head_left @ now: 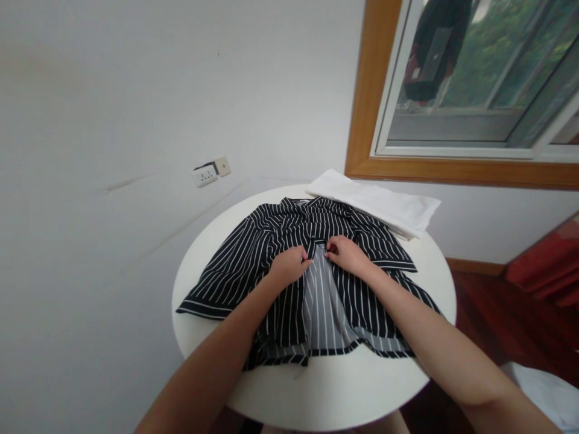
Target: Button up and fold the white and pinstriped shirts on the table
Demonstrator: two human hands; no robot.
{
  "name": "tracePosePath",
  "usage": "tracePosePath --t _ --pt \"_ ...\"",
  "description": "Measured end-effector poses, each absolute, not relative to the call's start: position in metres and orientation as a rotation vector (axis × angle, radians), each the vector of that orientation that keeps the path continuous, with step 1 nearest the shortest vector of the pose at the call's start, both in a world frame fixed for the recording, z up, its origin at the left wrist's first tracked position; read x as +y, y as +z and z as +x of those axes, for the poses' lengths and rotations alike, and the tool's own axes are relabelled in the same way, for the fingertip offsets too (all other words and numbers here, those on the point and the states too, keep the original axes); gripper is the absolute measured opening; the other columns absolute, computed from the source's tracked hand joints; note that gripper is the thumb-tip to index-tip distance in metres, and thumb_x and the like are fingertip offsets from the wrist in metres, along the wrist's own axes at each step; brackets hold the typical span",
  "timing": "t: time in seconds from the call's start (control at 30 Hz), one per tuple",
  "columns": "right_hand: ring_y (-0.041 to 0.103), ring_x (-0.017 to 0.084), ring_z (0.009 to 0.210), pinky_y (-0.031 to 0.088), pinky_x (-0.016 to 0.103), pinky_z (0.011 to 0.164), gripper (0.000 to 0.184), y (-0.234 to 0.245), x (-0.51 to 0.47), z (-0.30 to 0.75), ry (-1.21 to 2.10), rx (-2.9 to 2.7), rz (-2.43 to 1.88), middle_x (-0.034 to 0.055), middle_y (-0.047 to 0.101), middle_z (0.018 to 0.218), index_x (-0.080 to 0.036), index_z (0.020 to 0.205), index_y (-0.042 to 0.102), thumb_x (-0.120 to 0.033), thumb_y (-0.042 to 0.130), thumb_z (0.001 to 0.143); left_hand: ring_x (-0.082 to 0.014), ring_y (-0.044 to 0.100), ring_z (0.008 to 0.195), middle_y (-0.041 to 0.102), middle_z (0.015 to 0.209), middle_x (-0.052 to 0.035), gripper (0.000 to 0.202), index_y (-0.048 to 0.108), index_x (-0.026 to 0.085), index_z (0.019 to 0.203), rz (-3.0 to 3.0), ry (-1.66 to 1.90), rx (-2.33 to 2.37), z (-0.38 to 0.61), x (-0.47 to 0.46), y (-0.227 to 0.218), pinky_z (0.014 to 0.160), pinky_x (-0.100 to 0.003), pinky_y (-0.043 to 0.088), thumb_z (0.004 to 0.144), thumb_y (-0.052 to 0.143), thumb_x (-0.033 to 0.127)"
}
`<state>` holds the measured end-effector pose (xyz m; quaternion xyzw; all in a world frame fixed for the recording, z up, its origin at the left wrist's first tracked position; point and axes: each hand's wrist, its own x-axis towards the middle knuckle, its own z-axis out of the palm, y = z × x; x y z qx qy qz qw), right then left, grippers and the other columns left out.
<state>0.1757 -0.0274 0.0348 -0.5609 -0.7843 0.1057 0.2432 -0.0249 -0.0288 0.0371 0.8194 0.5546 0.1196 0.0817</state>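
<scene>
A round white tabletop (344, 392) stands against a pale wall (158, 90) marked with faint scuffs; a black-and-white striped shirt (294, 226) lies spread over most of it, collar toward the wall, sleeves out to both sides, hem near the front rim; its lower front parts in the middle, showing the greyish inside of the back. The left hand (292, 265) has its grip pinched on one edge of that opening; the right hand (346, 253) has its grip closed on the opposite edge, the two just apart. A folded white cloth (380, 202) lies at the far right of the tabletop, overlapping the shirt's shoulder. On the wall are a socket (205, 175) and, beside it, a small beige plate (222, 166); to the right, a wooden frame (355, 114) surrounds a window, with a dark garment (432, 60) hanging beyond the glass and greenery behind; below lies a dark reddish floor (479, 307), with red fabric (552, 265) at the right edge and something white (547, 392), partly cut off, nearer.
</scene>
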Motion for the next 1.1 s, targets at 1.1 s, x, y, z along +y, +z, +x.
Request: tracePosePath --t 1.1 --pt "0.060 0.013 0.060 0.042 0.023 0.062 0.014 0.058 -0.027 0.198 0.615 -1.890 -1.541 0.0004 0.068 0.068 -0.016 0.076 0.070 -0.016 0.055 0.076 -0.0237 0.063 0.091 0.067 0.094 -0.0113 0.023 0.060 0.014 0.093 2.527 0.157 1.633 -0.018 -0.037 0.048 0.079 -0.031 0.045 0.090 0.053 0.035"
